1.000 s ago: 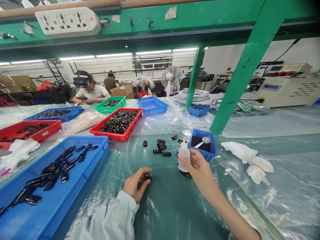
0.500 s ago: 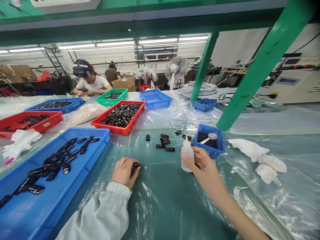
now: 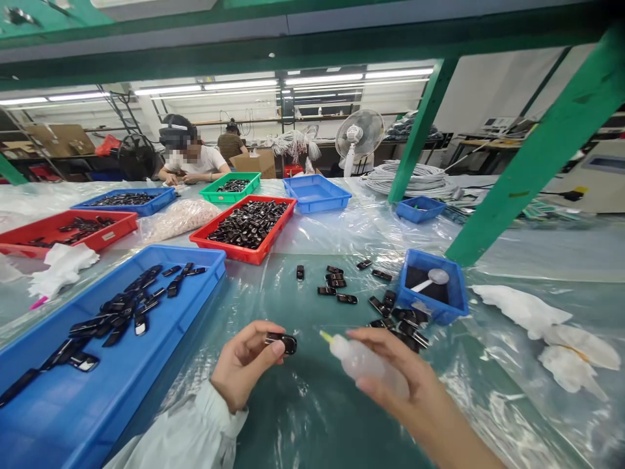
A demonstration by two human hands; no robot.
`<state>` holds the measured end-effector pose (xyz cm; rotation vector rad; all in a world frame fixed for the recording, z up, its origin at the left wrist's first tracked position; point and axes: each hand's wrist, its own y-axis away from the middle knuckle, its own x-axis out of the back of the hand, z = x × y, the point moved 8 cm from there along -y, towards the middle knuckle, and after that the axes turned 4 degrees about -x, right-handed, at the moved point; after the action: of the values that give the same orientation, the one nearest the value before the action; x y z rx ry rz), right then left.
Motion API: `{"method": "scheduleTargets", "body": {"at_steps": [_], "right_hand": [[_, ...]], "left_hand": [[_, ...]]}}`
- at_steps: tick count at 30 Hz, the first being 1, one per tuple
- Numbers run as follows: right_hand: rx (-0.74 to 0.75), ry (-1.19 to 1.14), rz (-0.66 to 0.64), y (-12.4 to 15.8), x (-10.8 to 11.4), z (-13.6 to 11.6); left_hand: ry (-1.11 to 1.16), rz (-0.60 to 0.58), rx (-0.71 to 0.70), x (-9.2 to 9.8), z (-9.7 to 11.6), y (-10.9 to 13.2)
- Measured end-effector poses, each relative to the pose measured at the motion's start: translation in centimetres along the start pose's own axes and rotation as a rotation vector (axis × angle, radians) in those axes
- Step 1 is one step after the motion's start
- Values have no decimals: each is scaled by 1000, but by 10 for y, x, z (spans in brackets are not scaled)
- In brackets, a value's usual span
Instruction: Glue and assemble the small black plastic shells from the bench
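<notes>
My left hand [image 3: 244, 366] pinches a small black plastic part [image 3: 282, 342] above the green table. My right hand [image 3: 400, 378] grips a small translucent squeeze bottle [image 3: 359, 359], tipped sideways so that its yellow nozzle [image 3: 325, 336] points left, close to the black part. More black parts [image 3: 336, 286] lie loose on the plastic sheet behind, and a pile of them [image 3: 400, 319] lies next to a small blue bin [image 3: 456, 299] that holds dark powder and a white spoon [image 3: 432, 279].
A large blue tray [image 3: 161, 339] with several black parts sits at my left. Red tray [image 3: 229, 251], green tray [image 3: 215, 195] and other blue trays stand further back. White cloths [image 3: 547, 329] lie at the right. A green post [image 3: 532, 163] slants up. A person sits across the table.
My right hand lifted the bottle off the table and tipped it sideways toward the left. My left hand raised the black part off the table toward the nozzle. The view shifted left.
</notes>
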<state>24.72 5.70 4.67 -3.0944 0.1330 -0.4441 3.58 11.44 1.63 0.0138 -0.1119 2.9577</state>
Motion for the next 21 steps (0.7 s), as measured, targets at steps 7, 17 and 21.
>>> {"method": "scheduleTargets", "body": {"at_steps": [7,17,21], "right_hand": [[-40,5,26,13,-8,5],[-122,76,76,15,-2,18],[-97,167,112,17,2,19]], "left_hand": [[123,20,-10,5,21,10],[237,5,69,-3,19,18],[234,8,64,-3,20,19]]}}
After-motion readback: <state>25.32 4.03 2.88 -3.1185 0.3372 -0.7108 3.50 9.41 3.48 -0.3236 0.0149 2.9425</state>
